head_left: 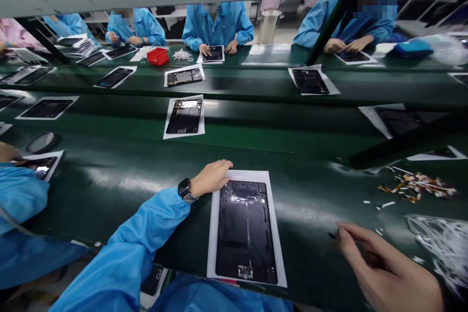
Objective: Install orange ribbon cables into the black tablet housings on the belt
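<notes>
In front of me an opened tablet (245,226) with its dark insides showing lies on a white sheet (280,270). My left hand (211,178), in a blue sleeve with a black watch (185,189) at the wrist, is at the upper left corner of the tablet and sheet. Its fingers are stretched out, with the thumb apart from them, near the tablet's corner. Off to the right, my right hand (383,268) pinches a small dark piece (332,236) between thumb and forefinger, above the green bench. What that piece is cannot be made out.
Flex cables (419,185) lie piled at the right, above a heap of white strips (444,243). More tablets on white sheets, one of them a tablet (184,117), lie along the green line. A dark post (402,141) slants in at right. Co-workers in blue sit opposite; a sleeve (22,195) is at left.
</notes>
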`<action>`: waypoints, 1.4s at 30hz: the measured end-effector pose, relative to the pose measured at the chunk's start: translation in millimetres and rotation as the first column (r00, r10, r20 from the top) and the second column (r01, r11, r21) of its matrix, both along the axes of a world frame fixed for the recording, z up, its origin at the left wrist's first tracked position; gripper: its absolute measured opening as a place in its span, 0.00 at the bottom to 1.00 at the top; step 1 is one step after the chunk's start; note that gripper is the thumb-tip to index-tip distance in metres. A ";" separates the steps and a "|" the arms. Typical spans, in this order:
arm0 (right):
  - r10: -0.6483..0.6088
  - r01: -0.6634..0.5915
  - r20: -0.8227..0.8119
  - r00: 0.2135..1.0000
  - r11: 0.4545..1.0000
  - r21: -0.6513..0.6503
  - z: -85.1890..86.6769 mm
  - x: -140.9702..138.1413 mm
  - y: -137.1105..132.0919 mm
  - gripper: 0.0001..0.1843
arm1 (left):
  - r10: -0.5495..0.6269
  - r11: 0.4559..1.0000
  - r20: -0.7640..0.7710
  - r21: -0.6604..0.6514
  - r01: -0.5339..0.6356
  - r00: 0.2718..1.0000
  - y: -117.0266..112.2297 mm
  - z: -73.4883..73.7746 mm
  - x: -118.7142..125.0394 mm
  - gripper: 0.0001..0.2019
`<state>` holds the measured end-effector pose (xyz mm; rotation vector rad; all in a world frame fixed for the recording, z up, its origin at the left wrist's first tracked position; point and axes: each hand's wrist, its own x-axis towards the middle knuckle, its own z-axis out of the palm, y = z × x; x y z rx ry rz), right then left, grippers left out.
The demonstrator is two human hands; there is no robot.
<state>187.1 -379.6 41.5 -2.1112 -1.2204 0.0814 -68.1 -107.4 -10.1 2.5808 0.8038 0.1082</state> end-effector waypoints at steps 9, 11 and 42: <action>0.292 -0.339 -0.560 0.775 0.940 0.021 17.9 -44.6 97.4 0.17 | 0.137 0.640 0.546 -0.685 0.347 0.826 -86.6 26.5 23.0 0.26; 0.339 -0.393 -0.564 0.753 0.919 0.028 13.1 -47.2 115.7 0.17 | 0.219 0.739 0.509 -0.643 0.199 0.833 -100.2 18.3 17.5 0.25; 0.515 -0.570 -0.277 0.811 0.588 -0.574 -61.3 -108.6 229.2 0.09 | -0.111 0.954 0.407 0.298 -0.017 0.907 -89.9 -27.2 -51.7 0.08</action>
